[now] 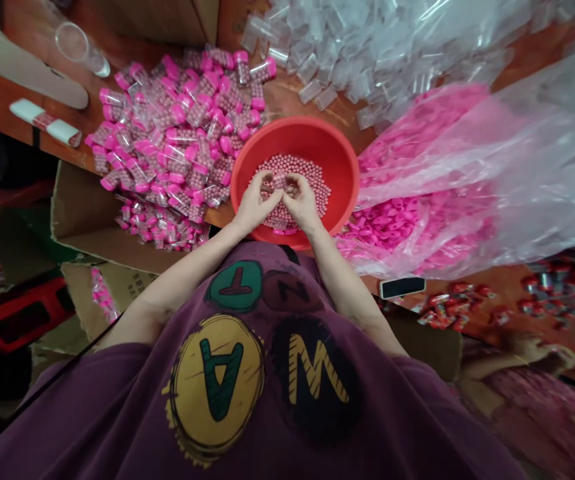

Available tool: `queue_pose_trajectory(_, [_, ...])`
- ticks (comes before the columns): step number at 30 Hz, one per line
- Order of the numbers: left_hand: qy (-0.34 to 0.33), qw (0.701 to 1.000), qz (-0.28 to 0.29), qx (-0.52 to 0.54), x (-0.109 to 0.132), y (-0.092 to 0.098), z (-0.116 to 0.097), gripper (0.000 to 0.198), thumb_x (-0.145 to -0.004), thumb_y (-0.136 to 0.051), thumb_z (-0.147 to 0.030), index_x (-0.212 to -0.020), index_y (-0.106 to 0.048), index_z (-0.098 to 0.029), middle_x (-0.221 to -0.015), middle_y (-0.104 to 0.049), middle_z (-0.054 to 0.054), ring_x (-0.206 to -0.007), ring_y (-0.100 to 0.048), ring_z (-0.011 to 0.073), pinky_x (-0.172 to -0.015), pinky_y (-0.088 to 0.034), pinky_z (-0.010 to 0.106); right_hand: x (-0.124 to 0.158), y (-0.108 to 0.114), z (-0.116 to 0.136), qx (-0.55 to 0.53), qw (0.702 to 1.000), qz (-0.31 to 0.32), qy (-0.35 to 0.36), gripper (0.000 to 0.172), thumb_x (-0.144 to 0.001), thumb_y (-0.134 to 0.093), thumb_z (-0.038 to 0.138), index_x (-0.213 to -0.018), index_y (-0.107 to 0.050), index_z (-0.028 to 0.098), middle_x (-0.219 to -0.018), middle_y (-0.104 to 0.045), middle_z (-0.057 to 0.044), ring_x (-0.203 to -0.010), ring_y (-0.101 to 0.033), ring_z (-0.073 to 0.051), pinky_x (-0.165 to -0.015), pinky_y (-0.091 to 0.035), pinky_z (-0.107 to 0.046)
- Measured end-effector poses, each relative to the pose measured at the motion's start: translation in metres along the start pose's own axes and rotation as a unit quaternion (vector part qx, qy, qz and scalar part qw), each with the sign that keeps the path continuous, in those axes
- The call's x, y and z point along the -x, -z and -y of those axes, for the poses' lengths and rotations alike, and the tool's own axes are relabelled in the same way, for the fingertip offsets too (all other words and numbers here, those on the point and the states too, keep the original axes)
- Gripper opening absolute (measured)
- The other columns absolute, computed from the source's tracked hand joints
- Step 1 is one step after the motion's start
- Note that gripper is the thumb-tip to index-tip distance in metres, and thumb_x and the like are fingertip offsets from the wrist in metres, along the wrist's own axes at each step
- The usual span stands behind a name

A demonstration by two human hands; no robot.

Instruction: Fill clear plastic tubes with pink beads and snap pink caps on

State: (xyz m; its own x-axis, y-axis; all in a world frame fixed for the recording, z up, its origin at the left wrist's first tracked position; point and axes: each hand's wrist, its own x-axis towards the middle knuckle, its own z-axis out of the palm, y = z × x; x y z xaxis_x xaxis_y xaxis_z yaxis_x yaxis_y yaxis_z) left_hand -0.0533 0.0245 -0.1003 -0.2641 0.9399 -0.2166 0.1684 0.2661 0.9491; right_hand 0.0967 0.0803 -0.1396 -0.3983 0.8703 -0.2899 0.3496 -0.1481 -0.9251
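A red plastic bowl [335, 157] at the table's near edge holds many small pink balls [307, 172]. Both my hands are inside it, close together over the balls. My left hand [255, 203] has its fingers curled and pinched toward the right one. My right hand [301, 200] is also curled, fingertips meeting the left hand's; a small clear tube seems to sit between them, but I cannot make it out for sure.
A heap of filled clear tubes with pink caps [177, 140] lies left of the bowl. Empty clear tubes [327, 53] are piled behind it. A plastic bag of pink caps [417, 200] lies on the right. Cardboard boxes [82, 213] stand below the table at left.
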Motion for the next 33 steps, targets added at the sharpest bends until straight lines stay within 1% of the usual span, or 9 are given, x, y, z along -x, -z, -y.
queue_pose_trajectory(2, [0.003,0.996,0.055,0.076,-0.008,-0.004,-0.01,0.039,-0.095,-0.07,-0.024,-0.133,-0.065,-0.021,-0.14,-0.075,0.012,-0.127,-0.073,0.0225,-0.115,-0.056,0.039,0.012,0.001,0.008,-0.038,0.999,-0.026,0.02,0.051,-0.098,-0.068,0.057,-0.137,-0.053,0.028,-0.134,-0.07,-0.01,-0.099,-0.072,-0.021,-0.093,-0.067,-0.041])
queue_pose_trajectory(4, [0.023,0.987,0.099,0.126,-0.014,-0.002,-0.02,0.035,-0.098,-0.067,-0.025,-0.133,-0.067,-0.02,-0.137,-0.076,0.012,-0.13,-0.073,0.0239,-0.117,-0.057,0.042,0.023,0.011,0.018,-0.055,0.997,-0.04,0.032,0.055,-0.097,-0.071,0.054,-0.142,-0.049,0.03,-0.131,-0.071,-0.009,-0.093,-0.072,-0.019,-0.088,-0.067,-0.04])
queue_pose_trajectory(6, [0.055,0.975,0.15,0.156,-0.017,0.005,-0.029,0.038,-0.1,-0.067,-0.028,-0.138,-0.067,-0.022,-0.129,-0.077,0.01,-0.121,-0.076,0.0245,-0.108,-0.063,0.042,0.035,0.029,0.031,-0.05,0.998,-0.035,0.031,0.058,-0.1,-0.071,0.051,-0.149,-0.046,0.033,-0.122,-0.072,-0.006,-0.085,-0.07,-0.018,-0.083,-0.068,-0.04])
queue_pose_trajectory(8, [0.073,0.959,0.21,0.177,-0.016,0.012,-0.039,0.048,-0.098,-0.071,-0.029,-0.145,-0.064,-0.026,-0.118,-0.076,0.007,-0.112,-0.079,0.0245,-0.099,-0.067,0.042,0.046,0.052,0.046,-0.038,0.998,-0.024,0.035,0.051,-0.106,-0.065,0.051,-0.151,-0.05,0.034,-0.111,-0.073,-0.003,-0.08,-0.068,-0.018,-0.082,-0.068,-0.041])
queue_pose_trajectory(12, [0.066,0.935,0.281,0.208,-0.01,0.014,-0.057,0.065,-0.093,-0.081,-0.031,-0.152,-0.055,-0.031,-0.104,-0.072,0.003,-0.105,-0.078,0.0232,-0.1,-0.066,0.043,0.064,0.085,0.081,-0.007,0.995,-0.026,0.095,0.035,-0.113,-0.054,0.052,-0.138,-0.068,0.031,-0.112,-0.074,-0.005,-0.09,-0.069,-0.02,-0.094,-0.067,-0.046])
queue_pose_trajectory(17, [0.051,0.917,0.334,0.214,-0.005,0.005,-0.067,0.072,-0.088,-0.086,-0.035,-0.151,-0.052,-0.029,-0.102,-0.072,0.002,-0.102,-0.076,0.0204,-0.103,-0.062,0.041,0.074,0.096,0.108,0.049,0.99,0.006,0.133,0.025,-0.107,-0.068,0.045,-0.121,-0.08,0.028,-0.119,-0.076,-0.005,-0.113,-0.07,-0.024,-0.111,-0.06,-0.049])
queue_pose_trajectory(20, [0.046,0.912,0.349,0.211,-0.003,0.004,-0.066,0.068,-0.088,-0.084,-0.032,-0.149,-0.054,-0.03,-0.106,-0.073,0.003,-0.105,-0.077,0.0209,-0.102,-0.062,0.041,0.079,0.1,0.107,0.014,0.995,0.033,0.098,0.024,-0.104,-0.073,0.044,-0.117,-0.081,0.026,-0.115,-0.077,-0.004,-0.106,-0.07,-0.022,-0.104,-0.062,-0.045])
queue_pose_trajectory(25, [0.05,0.909,0.382,0.158,-0.002,0.006,-0.067,0.066,-0.087,-0.073,-0.016,-0.15,-0.058,-0.027,-0.105,-0.074,0.004,-0.089,-0.077,0.0177,-0.088,-0.065,0.038,0.087,0.101,0.098,-0.011,0.998,0.037,0.041,0.025,-0.1,-0.079,0.048,-0.114,-0.081,0.028,-0.112,-0.079,-0.003,-0.103,-0.07,-0.022,-0.099,-0.064,-0.044])
queue_pose_trajectory(33, [0.125,0.89,0.39,0.2,0.001,0.01,-0.064,0.075,-0.086,-0.072,-0.005,-0.156,-0.058,-0.027,-0.106,-0.076,0.006,-0.105,-0.081,0.0258,-0.099,-0.066,0.048,0.082,0.092,0.091,0.057,0.997,0.038,0.037,0.023,-0.101,-0.077,0.047,-0.109,-0.08,0.026,-0.102,-0.078,-0.002,-0.098,-0.07,-0.022,-0.1,-0.064,-0.046])
